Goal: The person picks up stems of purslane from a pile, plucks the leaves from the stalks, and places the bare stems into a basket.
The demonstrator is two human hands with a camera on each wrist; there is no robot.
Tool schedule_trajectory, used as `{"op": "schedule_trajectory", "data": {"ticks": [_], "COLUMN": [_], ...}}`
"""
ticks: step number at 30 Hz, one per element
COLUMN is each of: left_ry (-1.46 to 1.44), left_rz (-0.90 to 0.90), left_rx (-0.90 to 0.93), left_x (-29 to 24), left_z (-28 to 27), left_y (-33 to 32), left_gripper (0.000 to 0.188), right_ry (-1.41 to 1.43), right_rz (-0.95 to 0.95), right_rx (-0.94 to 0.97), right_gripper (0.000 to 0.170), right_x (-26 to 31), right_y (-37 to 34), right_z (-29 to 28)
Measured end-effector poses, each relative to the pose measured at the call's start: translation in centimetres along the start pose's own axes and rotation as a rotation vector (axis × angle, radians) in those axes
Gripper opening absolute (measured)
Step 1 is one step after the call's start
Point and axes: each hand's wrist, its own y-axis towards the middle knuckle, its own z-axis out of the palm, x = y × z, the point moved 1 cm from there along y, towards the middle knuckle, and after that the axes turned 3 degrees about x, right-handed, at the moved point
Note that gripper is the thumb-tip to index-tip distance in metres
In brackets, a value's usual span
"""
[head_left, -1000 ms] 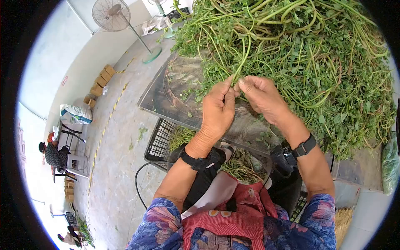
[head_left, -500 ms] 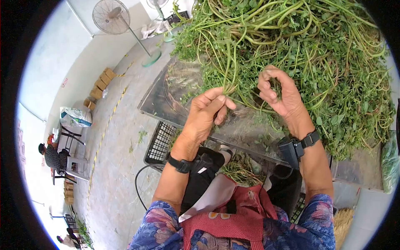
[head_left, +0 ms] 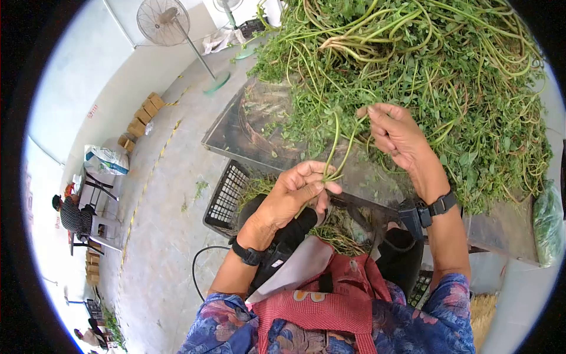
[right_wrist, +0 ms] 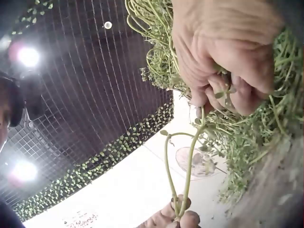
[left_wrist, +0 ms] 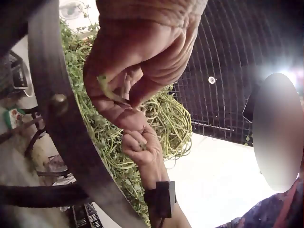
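Two thin green plant stems stand up from my left hand, whose thumb and fingers pinch them at their lower ends. My right hand, higher and to the right, pinches the upper part of one stem between thumb and fingertips. In the right wrist view the stems run from the right hand down to the left fingertips. A cut stem end pokes out of the left hand in the left wrist view. Behind both hands lies a big heap of leafy green stems.
The heap covers much of a dark table. Below its near edge stand a black crate with greens and a pile of stems on the floor. A standing fan is at the back left; a person sits far left.
My hands were together at the heap, then parted, the right briefly free. The left has drawn the stems down toward my body; the right now pinches one stem's upper part.
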Motion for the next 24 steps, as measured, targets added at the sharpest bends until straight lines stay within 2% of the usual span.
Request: {"op": "schedule_trajectory", "data": {"ticks": [2, 5, 7, 9, 10, 11, 13, 14, 15, 16, 17, 19, 20, 24], "left_ry": [0.009, 0.071, 0.066, 0.326, 0.408, 0.407, 0.652, 0.740, 0.738, 0.824, 0.909, 0.897, 0.890, 0.786], "left_rz": [-0.005, -0.114, -0.122, -0.046, -0.001, 0.004, 0.176, 0.262, 0.261, 0.336, 0.414, 0.431, 0.446, 0.379], "left_rx": [0.027, -0.025, -0.041, -0.082, -0.129, -0.128, -0.180, -0.193, -0.188, -0.191, -0.194, -0.181, -0.173, -0.166], "left_x": [0.2, -0.4, -0.5, -0.8, -0.8, -0.7, -0.9, -1.0, -1.1, -1.5, -1.7, -1.5, -1.4, -1.5], "left_z": [-0.1, 0.7, 1.0, 0.7, 0.5, 0.2, -0.1, -0.1, 0.0, 0.3, 0.6, 0.8, 0.8, 1.8], "left_y": [0.0, 0.5, 1.1, 2.0, 2.4, 2.7, 3.4, 3.9, 4.1, 4.2, 4.4, 4.8, 4.9, 6.3], "left_gripper": [0.023, 0.024, 0.023, 0.021, 0.021, 0.021, 0.021, 0.020, 0.020, 0.020, 0.019, 0.019, 0.019, 0.019], "right_ry": [-0.093, -0.213, -0.250, -0.951, -0.890, -0.899, -0.897, -0.900, -0.921, -0.941, -0.944, -1.105, -0.971, -0.786], "right_rz": [0.030, 0.081, 0.107, -0.338, -0.212, -0.190, -0.505, -0.503, -0.590, -0.677, -0.677, -0.351, -0.478, -0.566], "right_rx": [-0.102, -0.106, -0.076, -0.220, -0.300, -0.378, -0.397, -0.399, -0.311, -0.222, -0.228, -0.175, -0.131, -0.155], "right_gripper": [0.026, 0.022, 0.023, 0.026, 0.028, 0.026, 0.025, 0.025, 0.023, 0.022, 0.022, 0.019, 0.015, 0.016], "right_x": [-0.7, -2.3, -2.3, -1.8, -0.8, 0.7, 2.2, 2.5, 2.7, 2.8, 2.8, 2.4, 1.2, -1.1], "right_y": [-1.0, -2.0, -2.3, -2.1, -2.4, -2.9, -3.2, -3.2, -3.2, -3.1, -3.0, -2.7, -1.8, 0.3], "right_z": [-0.4, 0.3, 0.3, -0.1, -1.2, -1.4, -2.0, -1.6, -0.6, 0.2, 0.8, 1.7, 1.5, 1.6]}}
